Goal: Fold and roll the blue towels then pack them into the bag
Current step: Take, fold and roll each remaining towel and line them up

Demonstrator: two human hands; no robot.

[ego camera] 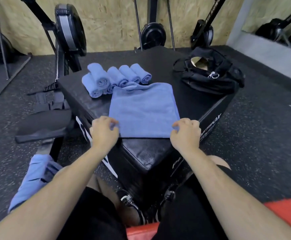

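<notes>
Lying on padded box (146, 153), fuzzy square towel (144, 111) is pinched at near corners by left hand (104, 132) and right hand (186, 134).

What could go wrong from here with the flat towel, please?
The far edge of the flat towel touches the rolled towels, so pulling it may drag or loosen them. The left hand and right hand pinch only its near corners, so the roll might start slack or crooked.
</notes>
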